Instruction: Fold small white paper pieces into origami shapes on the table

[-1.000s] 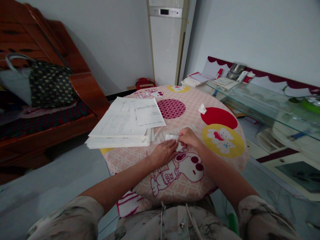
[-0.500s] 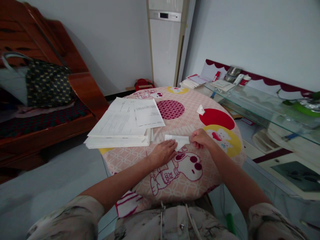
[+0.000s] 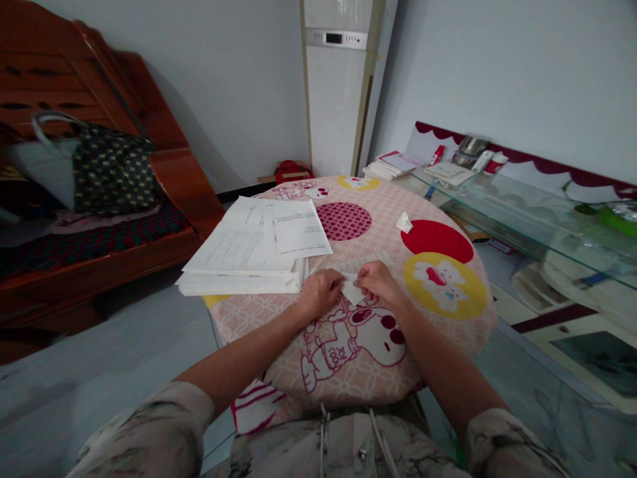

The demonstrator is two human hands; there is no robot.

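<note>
Head: folded paper (image 3: 352,292) between fingers (image 3: 368,284)

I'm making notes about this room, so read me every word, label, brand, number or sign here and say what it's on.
"JOE COOL": cartoon dog's shirt on the tablecloth; slightly blurred.
Printed sheets: too small to read.
Floor-standing air conditioner's panel: markings too small.
Folded paper: no readable text.
Glass shelf: labels on its items too small.
</note>
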